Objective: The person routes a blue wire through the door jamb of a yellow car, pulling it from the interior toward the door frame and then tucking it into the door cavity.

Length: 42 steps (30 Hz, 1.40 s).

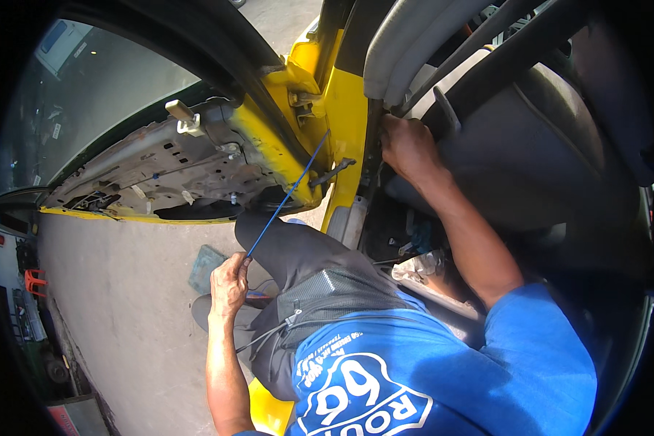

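My left hand (229, 283) is closed on one end of a thin blue wire (287, 196). Stretched nearly straight, the wire runs up and right to the yellow door pillar (344, 109) of a car. At the inner side of that pillar, under the grey dashboard trim (392, 62), my right hand (412, 149) has its fingers curled in. Whatever those fingertips grip is hidden. To the left, the car door (174, 171) stands open, its inner metal bare and its lower edge yellow. A dark door check strap (333, 171) links it to the pillar.
My legs straddle the sill in the door opening. A greenish flat block (207, 269) lies on the concrete floor (123, 291) beneath the door. Inside the car, a crumpled pale wrapping (420, 267) sits near my right forearm. A red plastic stool (35, 283) stands far left.
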{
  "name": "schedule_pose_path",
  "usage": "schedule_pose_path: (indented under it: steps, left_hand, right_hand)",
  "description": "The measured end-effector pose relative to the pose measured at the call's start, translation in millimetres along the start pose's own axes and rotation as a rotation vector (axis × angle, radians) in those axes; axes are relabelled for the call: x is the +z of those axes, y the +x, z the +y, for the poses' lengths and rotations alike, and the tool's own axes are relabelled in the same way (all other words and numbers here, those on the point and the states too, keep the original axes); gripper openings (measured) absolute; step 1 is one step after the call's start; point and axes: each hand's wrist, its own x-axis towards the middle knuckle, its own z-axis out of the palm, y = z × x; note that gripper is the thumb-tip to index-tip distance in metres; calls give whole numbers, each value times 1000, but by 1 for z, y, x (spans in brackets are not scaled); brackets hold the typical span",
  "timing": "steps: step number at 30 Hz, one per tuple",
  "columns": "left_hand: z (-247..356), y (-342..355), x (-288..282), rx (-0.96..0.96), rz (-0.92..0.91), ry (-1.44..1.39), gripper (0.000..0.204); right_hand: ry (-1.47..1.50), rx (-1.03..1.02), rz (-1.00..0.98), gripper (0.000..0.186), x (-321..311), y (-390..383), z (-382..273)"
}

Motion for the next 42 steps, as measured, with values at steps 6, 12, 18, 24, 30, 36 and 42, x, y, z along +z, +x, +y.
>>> schedule_pose_path:
  steps: [6, 12, 18, 24, 30, 36, 42]
  left_hand:
    - [1, -8, -1, 80, 65, 6, 8]
    - [19, -15, -7, -2, 20, -13, 10]
    - [46, -17, -22, -54, -58, -78, 17]
    - [73, -12, -31, -28, -71, -80, 18]
    - [73, -9, -23, -66, -103, -47, 17]
    - [65, -11, -22, -97, -107, -39, 18]
    - [68, -15, -24, -85, -87, -49, 18]
  right_hand:
    - [286, 172, -242, 27, 65, -93, 37]
    - [1578, 1302, -272, 16, 191, -92, 103]
    - [1873, 1488, 269, 10, 233, -94, 74]
    - [1822, 1556, 298, 5, 227, -82, 67]
    - [1788, 1546, 283, 7, 235, -88, 69]
    - [1977, 1532, 300, 4, 245, -98, 81]
    - [2019, 1454, 383, 5, 250, -96, 83]
